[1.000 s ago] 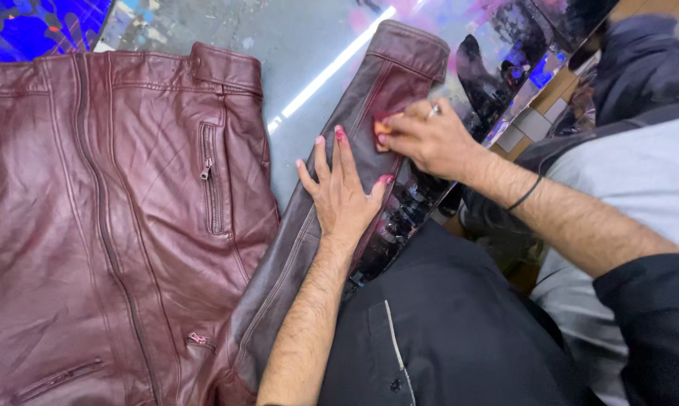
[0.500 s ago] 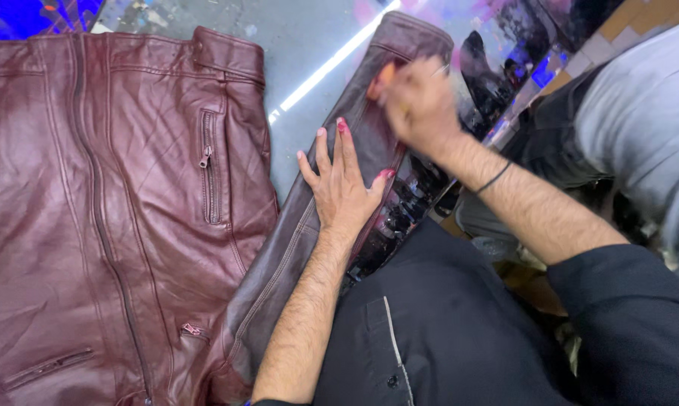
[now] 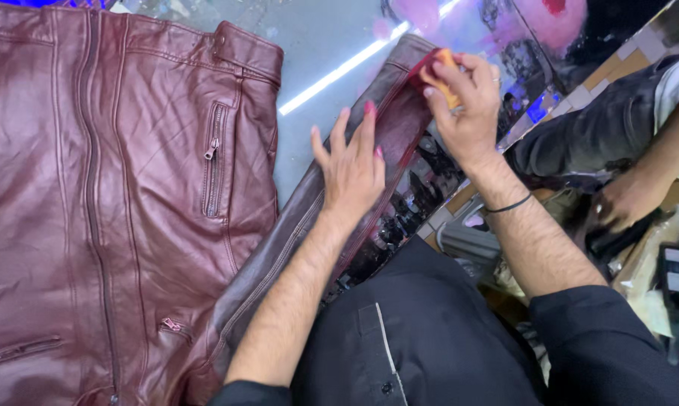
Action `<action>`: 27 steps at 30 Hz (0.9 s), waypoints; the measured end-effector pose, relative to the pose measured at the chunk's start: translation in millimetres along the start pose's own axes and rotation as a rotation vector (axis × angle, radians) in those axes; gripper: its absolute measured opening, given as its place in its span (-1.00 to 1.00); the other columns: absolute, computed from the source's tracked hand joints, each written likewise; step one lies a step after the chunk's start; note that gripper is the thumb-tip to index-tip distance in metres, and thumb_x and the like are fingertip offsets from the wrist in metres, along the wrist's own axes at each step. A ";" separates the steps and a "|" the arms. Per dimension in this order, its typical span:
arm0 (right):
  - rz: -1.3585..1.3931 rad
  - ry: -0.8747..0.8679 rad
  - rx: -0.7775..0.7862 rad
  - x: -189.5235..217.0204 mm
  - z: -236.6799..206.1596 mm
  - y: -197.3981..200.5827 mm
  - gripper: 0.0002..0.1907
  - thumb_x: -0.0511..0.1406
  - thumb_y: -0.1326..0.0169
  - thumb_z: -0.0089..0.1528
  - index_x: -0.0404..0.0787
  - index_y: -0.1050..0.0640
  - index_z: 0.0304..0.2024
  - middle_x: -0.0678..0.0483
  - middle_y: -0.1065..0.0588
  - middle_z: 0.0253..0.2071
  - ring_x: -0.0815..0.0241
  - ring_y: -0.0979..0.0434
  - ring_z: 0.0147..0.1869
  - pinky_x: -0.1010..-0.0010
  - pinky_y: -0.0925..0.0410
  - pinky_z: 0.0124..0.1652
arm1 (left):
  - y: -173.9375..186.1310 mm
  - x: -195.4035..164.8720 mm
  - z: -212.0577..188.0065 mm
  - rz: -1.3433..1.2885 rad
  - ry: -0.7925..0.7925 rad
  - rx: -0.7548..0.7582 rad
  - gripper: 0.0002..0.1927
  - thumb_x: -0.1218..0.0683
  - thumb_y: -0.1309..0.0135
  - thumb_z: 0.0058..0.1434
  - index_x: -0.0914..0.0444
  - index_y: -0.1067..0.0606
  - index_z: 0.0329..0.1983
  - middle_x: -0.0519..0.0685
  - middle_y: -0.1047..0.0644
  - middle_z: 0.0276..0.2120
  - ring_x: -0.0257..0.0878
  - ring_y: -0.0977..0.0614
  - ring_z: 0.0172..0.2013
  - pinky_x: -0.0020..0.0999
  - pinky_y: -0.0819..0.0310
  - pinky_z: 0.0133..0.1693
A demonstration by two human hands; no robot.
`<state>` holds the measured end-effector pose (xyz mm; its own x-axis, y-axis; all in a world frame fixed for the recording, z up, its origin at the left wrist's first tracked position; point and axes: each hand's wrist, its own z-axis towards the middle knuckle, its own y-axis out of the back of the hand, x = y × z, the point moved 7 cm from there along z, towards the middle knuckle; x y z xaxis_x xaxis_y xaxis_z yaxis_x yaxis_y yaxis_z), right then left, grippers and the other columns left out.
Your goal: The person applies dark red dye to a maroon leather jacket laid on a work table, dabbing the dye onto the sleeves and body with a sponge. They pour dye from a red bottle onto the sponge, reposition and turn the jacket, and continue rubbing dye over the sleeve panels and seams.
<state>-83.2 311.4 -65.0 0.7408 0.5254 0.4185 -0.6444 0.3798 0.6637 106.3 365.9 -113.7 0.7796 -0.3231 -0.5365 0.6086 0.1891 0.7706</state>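
**Clerk:** While the jacket lies spread, list item one.

**Recorder:** Leather jacket (image 3: 113, 210), dark maroon, laid flat on a glossy table (image 3: 317, 45) that mirrors a strip light. Body panel fills the left of the view; a long centre zip runs top to bottom, and a vertical zip pocket (image 3: 215, 158) sits near its right edge.

**Clerk:** Item two?

**Recorder:** Sleeve (image 3: 339, 195) of the same jacket, stretched diagonally from lower centre up toward the table's right edge, its cuff end uppermost.

**Clerk:** Left hand?

**Recorder:** Left hand (image 3: 350, 169), flat and grasping nothing, fingers spread, palm pressed on the middle of the sleeve. Fingertips stained reddish.

**Clerk:** Right hand?

**Recorder:** Right hand (image 3: 467, 113), fingers curled around a small sponge (image 3: 438, 74), orange with a red-stained face, held against the sleeve's upper end, just beyond the left hand. Ring on one finger; thin black band (image 3: 508, 204) at the wrist.

**Clerk:** Surface condition of the sleeve?

**Recorder:** Deeper red beside the sponge; greyer brown along its lower length.

**Clerk:** Anything adjoining?

**Recorder:** Another person's hand (image 3: 629, 199) at the right, below the table edge, well apart from the sleeve; whether it holds anything, I cannot tell. Wearer's black garment (image 3: 429, 346) fills the lower centre.
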 end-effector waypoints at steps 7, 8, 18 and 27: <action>-0.272 0.278 0.186 13.2 10.9 -49.0 -0.82 -0.37 -0.26 0.31 -0.02 -0.68 -0.05 0.01 -0.49 0.03 -0.03 -0.42 0.12 0.13 -0.29 0.03 | -25.1 49.8 43.3 0.077 -0.014 0.151 -0.10 0.24 0.01 0.29 0.20 0.17 0.61 -0.13 -0.48 0.28 0.01 -0.18 0.48 0.37 0.31 0.42; -0.338 0.265 0.202 10.2 11.4 -53.4 -0.81 -0.37 -0.24 0.33 0.01 -0.70 -0.05 0.04 -0.50 0.01 -0.01 -0.42 0.11 0.15 -0.28 0.01 | -24.4 50.5 42.9 0.042 -0.036 0.117 -0.09 0.24 0.02 0.26 0.21 0.18 0.59 -0.16 -0.47 0.30 0.02 -0.18 0.46 0.37 0.33 0.40; -0.205 0.154 0.157 17.6 12.9 -40.1 -0.83 -0.39 -0.27 0.32 -0.08 -0.66 -0.05 0.03 -0.49 0.03 -0.02 -0.44 0.10 0.17 -0.31 0.03 | -13.0 46.2 32.4 0.004 -0.073 0.015 -0.07 0.24 -0.07 0.25 0.10 0.11 0.61 -0.22 -0.57 0.20 -0.09 -0.28 0.42 0.26 0.24 0.43; -0.156 0.245 0.261 55.6 -18.4 -53.6 -0.78 -0.34 -0.30 0.20 -0.07 -0.67 -0.08 0.02 -0.48 -0.04 0.00 -0.40 0.04 0.13 -0.26 -0.03 | 9.0 28.2 -16.4 0.072 0.091 0.060 0.19 -0.07 -0.33 0.08 0.23 0.20 0.56 -0.08 -0.40 0.32 0.12 -0.09 0.47 0.51 0.38 0.35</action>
<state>-10.9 334.2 -88.7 0.7385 0.6548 0.1609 -0.4344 0.2796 0.8562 136.2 373.7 -127.6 0.8330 -0.2248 -0.5056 0.5426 0.1526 0.8260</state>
